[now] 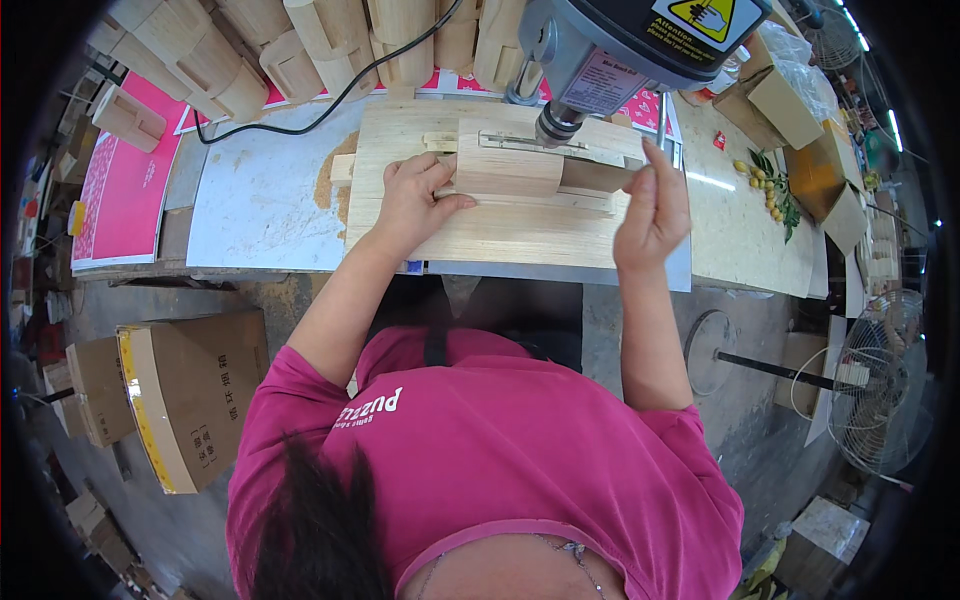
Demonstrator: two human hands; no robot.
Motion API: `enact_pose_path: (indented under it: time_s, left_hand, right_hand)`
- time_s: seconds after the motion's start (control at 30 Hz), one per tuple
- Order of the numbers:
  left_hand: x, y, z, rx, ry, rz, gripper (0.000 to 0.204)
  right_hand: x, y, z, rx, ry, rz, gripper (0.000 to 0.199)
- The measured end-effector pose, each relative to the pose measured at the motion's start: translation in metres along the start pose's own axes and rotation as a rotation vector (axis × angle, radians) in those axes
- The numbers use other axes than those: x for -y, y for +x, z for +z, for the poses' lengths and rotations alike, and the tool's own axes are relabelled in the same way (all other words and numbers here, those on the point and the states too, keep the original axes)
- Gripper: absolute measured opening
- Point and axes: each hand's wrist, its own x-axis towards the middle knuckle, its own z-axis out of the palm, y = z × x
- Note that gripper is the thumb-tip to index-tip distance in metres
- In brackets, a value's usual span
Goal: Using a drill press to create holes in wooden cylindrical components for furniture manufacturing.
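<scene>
A pale wooden block (508,172) with a slotted top lies on a flat wooden board (500,235) beneath the drill press (600,55). The drill's chuck (558,125) hangs just over the slot; the bit is hard to make out. My left hand (418,203) grips the block's left end, thumb along its near side. Raised by the block's right end, my right hand (655,212) has its fingers curled at the lower end of the drill press lever (662,112). That lever's tip is hidden by the hand.
Several round wooden pieces (405,45) stand along the back, with a black cable (345,95) looping before them. Open cardboard boxes (785,110) and yellow fruit with leaves (770,190) lie at right. A fan (878,385) stands right of me, a carton (200,400) at left.
</scene>
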Motion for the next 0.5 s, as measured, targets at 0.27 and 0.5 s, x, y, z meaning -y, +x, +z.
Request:
enact_pose_path:
  time_s: [0.27,0.5]
  left_hand:
    - [0.002,-0.001,0.002,-0.012,0.029,0.023,0.040]
    - [-0.013,0.006,0.012,0.018,0.119,0.047,0.048]
  right_hand:
    - [-0.004,0.016,-0.006,-0.065,0.027,-0.222,0.012]
    - [0.038,0.151,-0.031,-0.012,-0.144,-0.035,0.029]
